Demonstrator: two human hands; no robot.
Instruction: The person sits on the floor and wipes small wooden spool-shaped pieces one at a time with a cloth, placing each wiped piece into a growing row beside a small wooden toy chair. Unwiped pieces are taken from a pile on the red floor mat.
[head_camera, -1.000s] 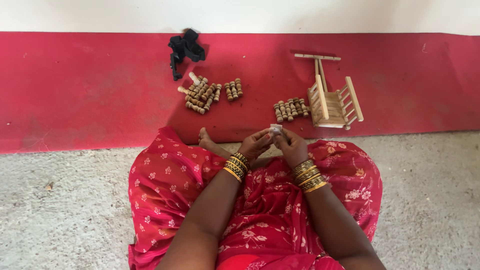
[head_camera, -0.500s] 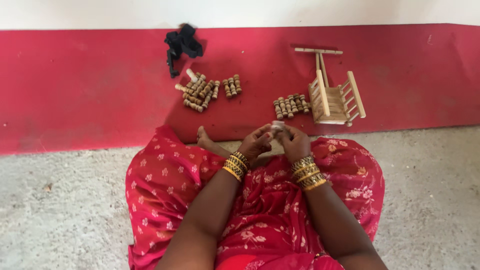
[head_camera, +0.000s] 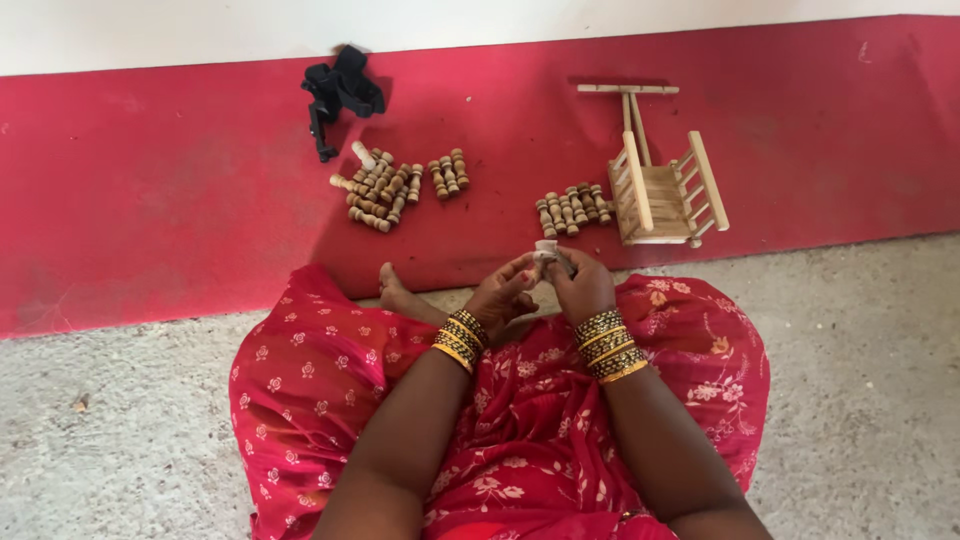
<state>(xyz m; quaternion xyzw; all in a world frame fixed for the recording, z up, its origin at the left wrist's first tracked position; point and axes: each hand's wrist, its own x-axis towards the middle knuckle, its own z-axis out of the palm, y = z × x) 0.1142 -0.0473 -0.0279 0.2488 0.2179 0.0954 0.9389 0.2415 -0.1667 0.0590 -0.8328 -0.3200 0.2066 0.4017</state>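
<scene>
Both hands working a small peg together

Left hand (head_camera: 503, 292) and right hand (head_camera: 580, 285) are meeting, fingers pinching a pale peg (head_camera: 547, 250) between them; turned pegs (head_camera: 575, 208) and a wooden cart (head_camera: 662, 190) are lying just beyond.

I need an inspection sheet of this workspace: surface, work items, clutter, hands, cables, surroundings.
Surface: red floor strip beside grey speckled floor.
Work items: small pale piece held between both hands; three groups of turned wooden pegs; small wooden frame toy.
Clutter: black strap bundle.
Hands: left hand and right hand together on the piece, bangles on both wrists; exact grip hidden.
Cables: nothing seen.
Surroundings: white wall; red patterned garment.
</scene>
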